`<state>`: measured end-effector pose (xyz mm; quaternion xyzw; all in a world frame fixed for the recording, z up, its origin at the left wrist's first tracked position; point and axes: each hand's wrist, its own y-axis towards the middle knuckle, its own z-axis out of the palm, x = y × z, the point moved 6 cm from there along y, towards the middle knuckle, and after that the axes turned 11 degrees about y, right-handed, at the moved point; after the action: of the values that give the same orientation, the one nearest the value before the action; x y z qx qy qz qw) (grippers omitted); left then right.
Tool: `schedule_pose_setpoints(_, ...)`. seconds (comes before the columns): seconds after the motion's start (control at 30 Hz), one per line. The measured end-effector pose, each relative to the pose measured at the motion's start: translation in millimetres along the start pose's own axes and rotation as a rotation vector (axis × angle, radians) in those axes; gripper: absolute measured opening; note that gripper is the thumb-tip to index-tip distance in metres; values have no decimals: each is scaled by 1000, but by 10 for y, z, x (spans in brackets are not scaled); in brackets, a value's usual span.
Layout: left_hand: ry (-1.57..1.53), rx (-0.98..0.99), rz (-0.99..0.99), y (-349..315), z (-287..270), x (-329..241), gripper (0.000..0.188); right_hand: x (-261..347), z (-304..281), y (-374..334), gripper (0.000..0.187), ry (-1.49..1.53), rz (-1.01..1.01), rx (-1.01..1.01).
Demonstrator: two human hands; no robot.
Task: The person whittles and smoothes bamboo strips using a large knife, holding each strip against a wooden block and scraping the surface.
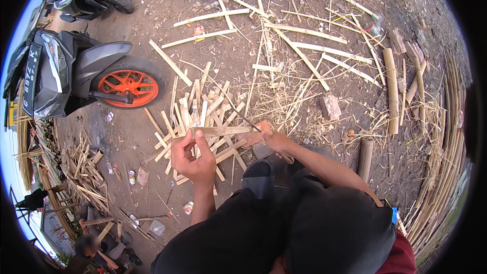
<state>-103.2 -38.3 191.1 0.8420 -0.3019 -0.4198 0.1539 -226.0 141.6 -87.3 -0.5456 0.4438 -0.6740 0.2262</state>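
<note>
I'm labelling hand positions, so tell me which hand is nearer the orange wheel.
Left. In the picture, the left hand, holding a wooden strip, is below and right of the orange wheel; the right hand is farther right.

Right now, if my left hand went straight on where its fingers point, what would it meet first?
Most likely the pile of cut strips ahead of your left hand, past the strip it holds; depth is unclear, so it might pass above.

Bright diffuse daylight, soft shadows, washed-out sky (11,165) at far left, fisheye bending toward rim, black corners
</note>
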Motion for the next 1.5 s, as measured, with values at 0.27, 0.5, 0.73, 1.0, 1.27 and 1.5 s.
schedule_pose_setpoints(0.27,-1011,125,-529,-2,517,212,18,658,-200,-271,83,-317,-274,65)
schedule_pose_setpoints(0.5,-794,-60,-562,-36,518,163,30,375,-428,-372,82,-482,-252,131)
schedule_pose_setpoints(0.73,-779,-168,-648,-50,435,179,32,-351,-734,-15,84,-497,-256,-25)
schedule_pose_setpoints(1.0,-807,-92,-516,-239,512,141,38,-459,-775,-415,78,-533,-209,-66)
schedule_pose_setpoints(1.27,-740,52,-419,-137,716,-142,37,-97,-770,-477,69,-546,-203,0)
schedule_pose_setpoints(1.5,-692,151,-279,-202,849,-318,36,37,-739,-606,70,-523,-159,-7)
